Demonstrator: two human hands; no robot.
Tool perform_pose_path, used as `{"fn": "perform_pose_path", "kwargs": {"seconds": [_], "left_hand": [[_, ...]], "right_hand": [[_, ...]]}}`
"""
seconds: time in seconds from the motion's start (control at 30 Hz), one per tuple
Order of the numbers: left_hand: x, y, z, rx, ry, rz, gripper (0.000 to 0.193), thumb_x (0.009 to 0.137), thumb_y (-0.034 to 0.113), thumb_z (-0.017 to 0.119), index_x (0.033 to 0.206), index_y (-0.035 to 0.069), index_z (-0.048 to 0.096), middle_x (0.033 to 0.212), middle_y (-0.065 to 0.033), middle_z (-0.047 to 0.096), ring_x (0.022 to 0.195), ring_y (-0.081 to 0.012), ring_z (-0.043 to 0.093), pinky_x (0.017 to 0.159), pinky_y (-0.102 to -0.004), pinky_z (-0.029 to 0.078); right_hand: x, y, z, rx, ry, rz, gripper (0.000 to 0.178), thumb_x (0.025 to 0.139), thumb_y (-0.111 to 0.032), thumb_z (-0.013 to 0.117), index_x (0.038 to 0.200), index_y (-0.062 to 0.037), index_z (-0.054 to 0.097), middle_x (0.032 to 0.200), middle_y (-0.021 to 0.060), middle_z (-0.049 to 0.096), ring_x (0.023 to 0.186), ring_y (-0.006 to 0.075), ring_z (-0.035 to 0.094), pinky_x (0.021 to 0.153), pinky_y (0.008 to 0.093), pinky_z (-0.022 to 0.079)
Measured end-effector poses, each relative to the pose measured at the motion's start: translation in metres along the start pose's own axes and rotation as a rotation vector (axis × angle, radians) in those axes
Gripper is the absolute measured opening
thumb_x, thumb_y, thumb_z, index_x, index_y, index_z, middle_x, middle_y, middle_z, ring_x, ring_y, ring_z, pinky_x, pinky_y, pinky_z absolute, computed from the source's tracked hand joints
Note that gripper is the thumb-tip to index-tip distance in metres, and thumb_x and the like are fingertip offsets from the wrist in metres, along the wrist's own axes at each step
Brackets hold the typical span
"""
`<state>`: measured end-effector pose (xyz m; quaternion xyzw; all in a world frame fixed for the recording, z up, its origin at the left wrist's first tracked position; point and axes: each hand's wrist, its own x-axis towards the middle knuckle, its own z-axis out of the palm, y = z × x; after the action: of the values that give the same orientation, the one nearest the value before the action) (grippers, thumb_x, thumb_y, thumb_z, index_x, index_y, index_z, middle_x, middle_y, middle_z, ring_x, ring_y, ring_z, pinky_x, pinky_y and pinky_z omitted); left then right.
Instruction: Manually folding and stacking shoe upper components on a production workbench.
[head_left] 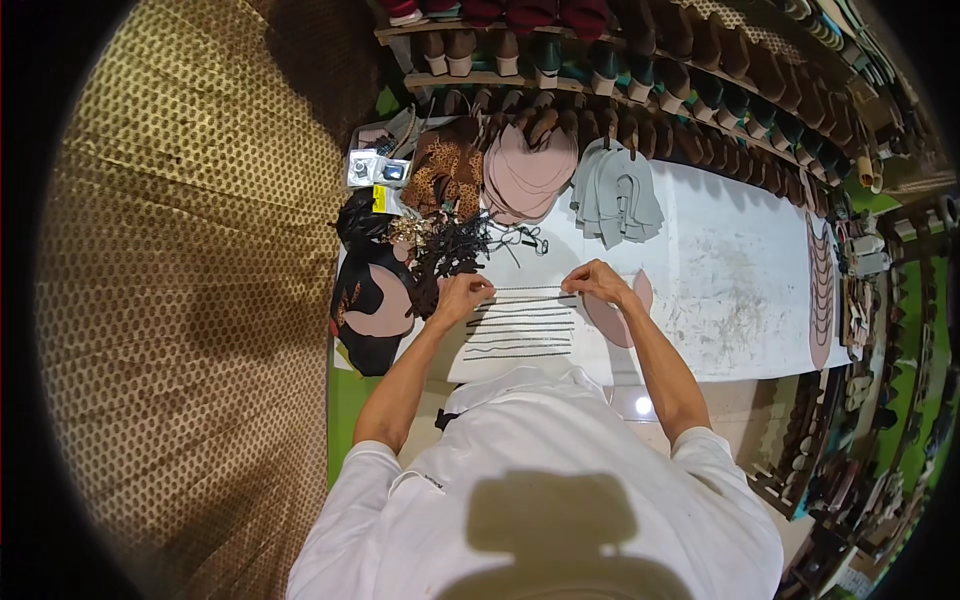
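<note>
Several thin dark strips [520, 323] lie side by side in rows on the white tabletop [690, 260] in front of me. At the left end of the farthest strip [530, 289], my left hand [464, 297] is closed with its fingertips pinched. My right hand [599, 281] pinches at the other end of that strip, which runs straight between the two hands. Whether the strip is lifted off the table I cannot tell. Next to my right wrist lie pink curved cut pieces [608, 320], partly covered by the forearm.
Dark tangled strips [447, 245] and a black bundle with a pink piece [383, 305] lie left. Behind are leopard-print pieces [445, 170], stacked pink pieces [530, 175] and grey pieces [617, 195]. Shelves of shoes [610, 75] line the back. A patterned curtain [200, 300] hangs left.
</note>
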<state>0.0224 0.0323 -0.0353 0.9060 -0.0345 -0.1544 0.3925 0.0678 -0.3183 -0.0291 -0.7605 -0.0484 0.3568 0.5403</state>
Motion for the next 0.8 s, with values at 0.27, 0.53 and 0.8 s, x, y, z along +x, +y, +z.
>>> {"fn": "perform_pose_path", "kwargs": {"seconds": [0.27, 0.53, 0.8], "left_hand": [[0.002, 0.005, 0.012, 0.109, -0.039, 0.044, 0.018, 0.088, 0.028, 0.076, 0.095, 0.013, 0.082, 0.081, -0.0083, 0.076, 0.08, -0.0262, 0.068, 0.088, -0.0483, 0.035], [-0.003, 0.005, 0.012, 0.326, 0.006, 0.116, 0.012, 0.086, 0.025, 0.077, 0.087, 0.013, 0.08, 0.082, -0.0036, 0.072, 0.096, -0.0249, 0.059, 0.091, -0.0507, 0.029], [-0.007, -0.001, 0.009, 0.43, 0.093, 0.156, 0.006, 0.082, 0.018, 0.079, 0.083, 0.012, 0.079, 0.091, -0.0031, 0.074, 0.103, -0.0255, 0.059, 0.094, -0.0562, 0.029]], "right_hand": [[0.015, 0.042, 0.002, -0.134, 0.115, -0.029, 0.026, 0.085, -0.02, 0.081, 0.103, -0.0014, 0.081, 0.088, 0.0099, 0.079, 0.079, 0.019, 0.073, 0.077, 0.0325, 0.057], [0.013, 0.029, 0.015, -0.41, 0.173, 0.041, 0.024, 0.083, -0.03, 0.08, 0.097, -0.0107, 0.081, 0.091, 0.01, 0.079, 0.086, 0.0287, 0.075, 0.082, 0.039, 0.059], [0.014, 0.023, 0.017, -0.449, 0.164, -0.005, 0.025, 0.082, -0.032, 0.08, 0.096, -0.0106, 0.08, 0.09, 0.0098, 0.079, 0.088, 0.0307, 0.075, 0.081, 0.0417, 0.06]]}}
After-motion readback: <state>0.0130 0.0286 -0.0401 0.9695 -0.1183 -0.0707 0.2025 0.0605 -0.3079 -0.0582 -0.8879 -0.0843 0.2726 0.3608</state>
